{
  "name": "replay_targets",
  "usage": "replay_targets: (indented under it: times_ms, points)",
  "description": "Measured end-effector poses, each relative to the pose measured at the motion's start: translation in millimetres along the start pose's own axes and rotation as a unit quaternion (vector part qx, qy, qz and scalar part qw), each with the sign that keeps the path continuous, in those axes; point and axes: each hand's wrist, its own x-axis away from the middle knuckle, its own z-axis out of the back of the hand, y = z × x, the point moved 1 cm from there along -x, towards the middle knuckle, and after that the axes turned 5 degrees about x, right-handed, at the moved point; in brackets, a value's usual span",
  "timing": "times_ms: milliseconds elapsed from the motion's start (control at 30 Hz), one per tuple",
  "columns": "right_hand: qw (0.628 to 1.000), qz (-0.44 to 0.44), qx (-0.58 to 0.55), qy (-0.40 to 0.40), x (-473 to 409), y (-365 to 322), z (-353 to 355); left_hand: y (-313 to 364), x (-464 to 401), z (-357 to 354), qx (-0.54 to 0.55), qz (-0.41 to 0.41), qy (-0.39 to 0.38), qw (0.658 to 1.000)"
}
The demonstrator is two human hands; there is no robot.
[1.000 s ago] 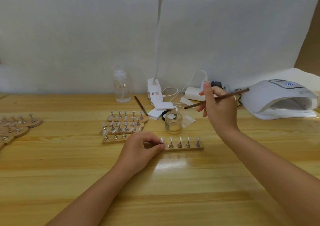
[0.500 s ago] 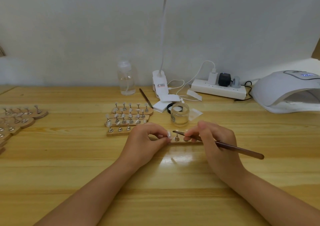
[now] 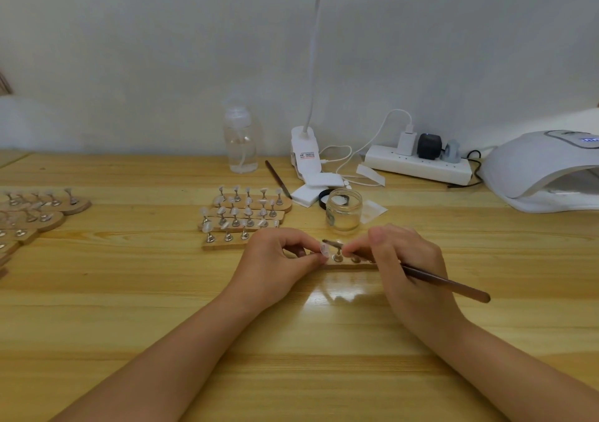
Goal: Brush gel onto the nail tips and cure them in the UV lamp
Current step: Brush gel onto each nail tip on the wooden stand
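Note:
A small wooden strip [image 3: 348, 264] with nail tips on metal stands lies at the table's middle. My left hand [image 3: 278, 264] pinches the leftmost nail tip [image 3: 325, 249] on it. My right hand [image 3: 408, 269] grips a brown brush [image 3: 447, 284] like a pen, its bristle end touching that tip. My right hand's fingers hide the strip's right part. A small open glass jar [image 3: 343, 211] of gel stands just behind the hands. The white UV lamp [image 3: 544, 172] sits at the far right, its opening facing left.
More wooden strips of nail tips [image 3: 243, 217] lie left of the jar, others [image 3: 35, 211] at the table's left edge. A clear bottle [image 3: 241, 143], a second brush [image 3: 278, 178], a clip lamp base [image 3: 304, 152], white pads [image 3: 312, 188] and a power strip [image 3: 418, 165] line the back.
My right hand came down from beside the power strip to the strip of tips, and the brush tip now rests on the leftmost nail. The view has tilted down.

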Motion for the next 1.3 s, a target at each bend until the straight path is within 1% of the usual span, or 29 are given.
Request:
replay_targets:
  times_ms: [100, 233, 367, 433, 500, 600, 700, 767, 867, 933, 1000, 1067, 1133, 1200, 1300]
  points:
    - [1.000, -0.008, -0.019, 0.005, 1.5, 0.2, 0.6, 0.0, 0.1, 0.3, -0.002, 0.002, -0.005, 1.000]
    - [1.000, 0.006, 0.020, 0.010, 0.1, 0.7, 0.0, 0.3, 0.0, 0.2, 0.004, 0.003, -0.004, 1.000]
    - [1.000, -0.011, -0.012, 0.012, 0.9, 1.8, -0.6, -0.7, -0.3, 0.4, 0.005, 0.002, -0.003, 1.000]
    - [1.000, -0.009, -0.001, 0.018, 0.4, 1.7, 0.0, -0.4, -0.2, 0.5, 0.008, 0.004, -0.006, 1.000]
    - [1.000, -0.017, 0.005, 0.008, 0.2, 2.4, -0.9, -0.5, -0.3, 0.6, 0.009, 0.007, -0.007, 1.000]
    - [0.999, -0.038, -0.033, 0.002, 1.9, 1.6, -0.1, -0.7, -0.7, 0.5, 0.008, 0.017, -0.009, 1.000]
    - [0.999, -0.040, -0.030, 0.011, 0.5, 0.0, 0.7, -1.5, -0.8, 0.8, 0.010, 0.017, -0.012, 1.000]
    - [0.998, -0.051, -0.029, -0.003, 0.4, 0.8, -0.3, -2.1, -1.4, 0.7, 0.006, 0.014, -0.011, 1.000]
    - [0.996, -0.072, -0.059, -0.007, 2.4, 0.7, 1.5, -1.9, -1.2, 0.2, 0.022, 0.017, -0.006, 1.000]
    - [0.997, -0.065, -0.051, 0.005, 1.4, 0.2, 2.5, -1.4, -1.2, 0.0, 0.033, 0.025, -0.006, 0.999]
    - [0.998, -0.060, -0.036, -0.006, -0.1, 0.4, 1.0, -1.0, -1.3, -0.1, 0.032, 0.027, -0.005, 0.999]
    - [0.996, -0.066, -0.049, -0.016, 0.9, 0.6, 0.0, -0.7, -1.0, 0.2, 0.030, 0.027, -0.004, 0.999]
    - [0.996, -0.062, -0.056, -0.007, 1.6, 0.2, 1.4, -0.5, -0.9, 0.6, 0.024, 0.028, -0.003, 0.999]
    - [0.998, -0.046, -0.034, -0.001, 0.2, -0.2, 1.8, -1.1, -1.3, 0.8, 0.016, 0.027, 0.000, 1.000]
    - [0.998, -0.048, -0.027, -0.013, -0.2, 0.5, -0.2, -1.3, -1.5, 1.1, 0.011, 0.022, 0.001, 1.000]
